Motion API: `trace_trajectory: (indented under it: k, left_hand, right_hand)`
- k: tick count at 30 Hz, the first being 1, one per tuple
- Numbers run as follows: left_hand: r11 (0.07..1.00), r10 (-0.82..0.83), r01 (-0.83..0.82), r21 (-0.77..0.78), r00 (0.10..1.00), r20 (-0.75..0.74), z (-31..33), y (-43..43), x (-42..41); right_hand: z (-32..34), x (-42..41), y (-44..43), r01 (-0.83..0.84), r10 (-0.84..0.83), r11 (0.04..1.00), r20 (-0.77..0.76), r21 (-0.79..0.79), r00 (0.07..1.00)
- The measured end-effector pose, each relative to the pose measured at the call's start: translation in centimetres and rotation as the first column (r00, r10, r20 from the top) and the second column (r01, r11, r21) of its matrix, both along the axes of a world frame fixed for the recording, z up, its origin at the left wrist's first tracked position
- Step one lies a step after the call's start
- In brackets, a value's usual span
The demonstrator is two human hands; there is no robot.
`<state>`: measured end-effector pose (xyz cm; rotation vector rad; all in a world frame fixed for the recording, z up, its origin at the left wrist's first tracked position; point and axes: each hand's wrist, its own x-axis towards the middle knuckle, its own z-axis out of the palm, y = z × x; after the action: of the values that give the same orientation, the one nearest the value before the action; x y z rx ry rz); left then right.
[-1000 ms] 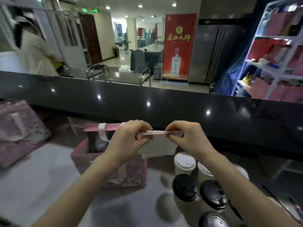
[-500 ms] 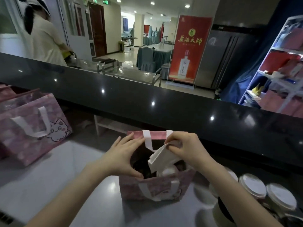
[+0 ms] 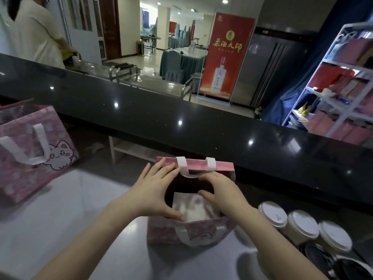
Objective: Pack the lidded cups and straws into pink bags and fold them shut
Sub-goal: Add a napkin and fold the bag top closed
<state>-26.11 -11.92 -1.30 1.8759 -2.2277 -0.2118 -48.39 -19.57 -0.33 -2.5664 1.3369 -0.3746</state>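
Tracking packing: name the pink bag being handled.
The middle pink bag, open between left hand and right hand; the cat-print bag at left sits untouched.

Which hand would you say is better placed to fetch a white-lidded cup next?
Likely the right hand: white-lidded cups stand just right of the pink bag, farther from the left hand.

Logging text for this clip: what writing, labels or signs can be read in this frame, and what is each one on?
"茶酒大師": large gold characters on the red banner.
Small line under those characters, and the writing on the banner's bottle: too small to read.
Badge at the top of the steel cabinet: blurred.
Marks on the cup lids: unreadable.
Left pink bag: a cat drawing, no text.
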Motion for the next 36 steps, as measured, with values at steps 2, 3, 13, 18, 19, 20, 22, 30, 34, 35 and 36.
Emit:
trace_trajectory:
  k: [2,3,13,18,19,20,22,30,34,35,36]
  left_hand:
    - [0.998,0.031,-0.033,-0.047,0.999,-0.029,0.8,0.1,-0.5]
    - [0.992,0.064,-0.07,-0.108,0.996,-0.056,1.3,0.1,-0.9]
    - [0.879,-0.104,-0.083,-0.47,0.928,-0.357,4.8,-1.9,-16.8]
    - [0.902,-0.349,0.206,-0.379,0.865,-0.361,4.0,-4.2,-32.3]
    - [0.893,-0.397,0.264,-0.365,0.844,-0.36,3.5,-4.6,-35.5]
    - [0.881,-0.44,0.322,-0.346,0.828,-0.348,3.0,-4.9,-38.6]
    - [0.848,-0.517,0.432,-0.308,0.802,-0.299,1.7,-5.6,-44.7]
    - [0.691,-0.72,0.721,-0.052,0.678,-0.15,-4.4,-7.5,-63.7]
    - [0.643,-0.751,0.756,0.123,0.653,-0.095,-8.2,-8.2,-69.3]
    - [0.633,-0.76,0.76,0.148,0.647,-0.066,-9.1,-8.3,-70.3]
    - [0.623,-0.769,0.763,0.169,0.637,-0.042,-10.0,-8.5,-71.2]
  right_hand:
    - [0.7,-1.3,0.4,-0.046,0.047,0.998,0.038,-0.045,0.998]
    - [1.1,-2.1,0.7,-0.063,0.068,0.996,0.065,-0.067,0.996]
    - [3.2,-21.0,3.9,0.185,-0.144,0.965,0.215,-0.187,0.966]
    - [1.8,-35.0,6.3,0.448,-0.438,0.89,0.109,-0.083,0.892]
    - [1.3,-37.8,6.9,0.5,-0.495,0.864,0.078,-0.06,0.865]
    - [0.7,-40.5,7.5,0.55,-0.548,0.834,0.053,-0.036,0.835]
    - [-0.6,-45.7,8.8,0.649,-0.649,0.76,0.027,0.018,0.76]
    - [-7.9,-59.2,12.5,0.882,-0.881,0.436,-0.115,0.177,0.459]
    - [-11.5,-61.4,12.2,0.906,-0.894,0.375,-0.182,0.197,0.41]
    - [-12.4,-61.6,12.0,0.907,-0.893,0.365,-0.197,0.208,0.405]
    - [-13.2,-61.6,11.9,0.907,-0.89,0.362,-0.21,0.214,0.404]
